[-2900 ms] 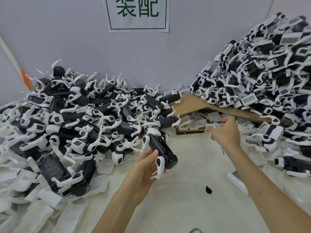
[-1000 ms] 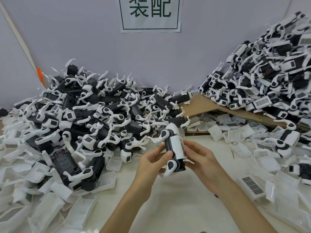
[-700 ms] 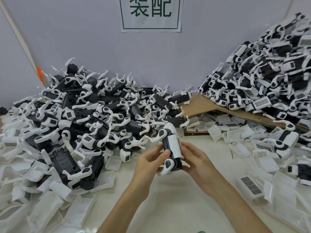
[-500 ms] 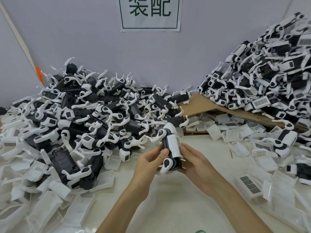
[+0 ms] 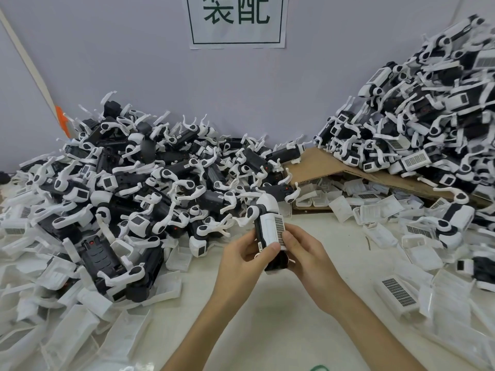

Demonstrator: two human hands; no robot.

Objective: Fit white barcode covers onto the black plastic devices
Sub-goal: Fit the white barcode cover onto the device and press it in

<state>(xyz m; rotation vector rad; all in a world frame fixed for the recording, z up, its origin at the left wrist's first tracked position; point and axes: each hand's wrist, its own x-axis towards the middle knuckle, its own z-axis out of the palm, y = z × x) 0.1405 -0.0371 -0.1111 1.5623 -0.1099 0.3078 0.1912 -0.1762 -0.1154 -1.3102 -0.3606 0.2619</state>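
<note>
Grip, left: the left hand (image 5: 241, 261) held the device (image 5: 276, 262) from its left side, fingers curled behind it and the thumb lying across the lower end of the cover (image 5: 269, 230).
Grip, right: the right hand (image 5: 308, 258) clasped the same device from the right, with the thumb pressed against the cover's barcode edge.
Device: held upright above the table (image 5: 267, 325), just in front of the left pile, white arms sticking out at its top.
Cover: sat on the front face of the black body; whether it was fully seated could not be told.
Near left: empty white covers (image 5: 80, 333) lay scattered over the table edge.
Near right: a loose cover with barcode (image 5: 396, 293) lay face up among others.
Left pile (image 5: 160, 183): black devices heaped against the wall, mostly without covers.
Cardboard (image 5: 321, 164): a brown sheet sloped between the two piles, with covers beneath it.
Right pile (image 5: 428, 116): devices carrying white barcode covers, stacked higher.
Wall (image 5: 120, 62): a paper sign (image 5: 237, 20) with green characters hung on it.
</note>
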